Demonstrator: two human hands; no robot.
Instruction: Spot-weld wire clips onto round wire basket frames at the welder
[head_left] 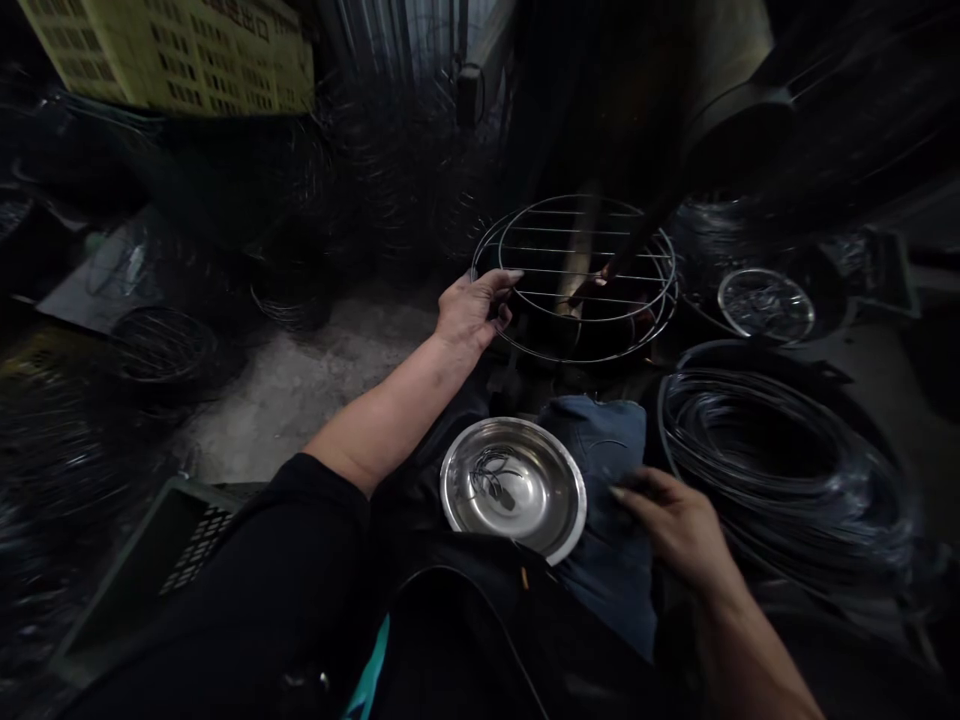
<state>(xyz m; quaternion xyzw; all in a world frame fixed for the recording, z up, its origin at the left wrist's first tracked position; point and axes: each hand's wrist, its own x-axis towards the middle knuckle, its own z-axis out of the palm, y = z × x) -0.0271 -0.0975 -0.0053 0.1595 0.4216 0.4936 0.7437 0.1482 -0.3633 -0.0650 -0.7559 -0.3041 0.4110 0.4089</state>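
Note:
My left hand (472, 312) is stretched forward and grips the near-left rim of a round wire rack (581, 275) with parallel cross wires, which sits on a dark machine part. My right hand (671, 520) rests low on blue denim cloth (600, 450) over my lap, fingers curled loosely; whether it holds anything I cannot make out. Between my arms a shiny steel bowl (514, 485) sits on my lap with a few short wire bits inside.
A large coil of black wire (780, 470) lies at my right. A second steel bowl (765, 305) stands further right. Stacks of wire rings (292, 290) and a green crate (150, 570) are on the left. Grey concrete floor (300, 380) lies ahead-left.

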